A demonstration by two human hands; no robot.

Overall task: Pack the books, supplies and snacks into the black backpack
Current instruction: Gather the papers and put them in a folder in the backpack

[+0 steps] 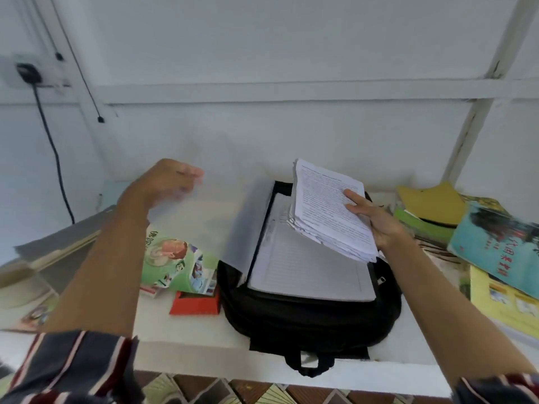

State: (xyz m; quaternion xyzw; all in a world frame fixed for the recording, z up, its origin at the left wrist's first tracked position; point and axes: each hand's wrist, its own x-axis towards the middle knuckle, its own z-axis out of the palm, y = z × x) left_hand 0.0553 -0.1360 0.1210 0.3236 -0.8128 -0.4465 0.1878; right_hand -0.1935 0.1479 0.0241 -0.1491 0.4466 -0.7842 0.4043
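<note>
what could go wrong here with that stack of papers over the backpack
1. The right hand holds the ragged stack of papers by one edge only, tilted, so sheets may slide out or fan apart.
2. The lined pad lies across the opening of the backpack, so the stack may catch on it and crumple.
3. The left hand is off to the side, so nothing holds the opening wide.
</note>
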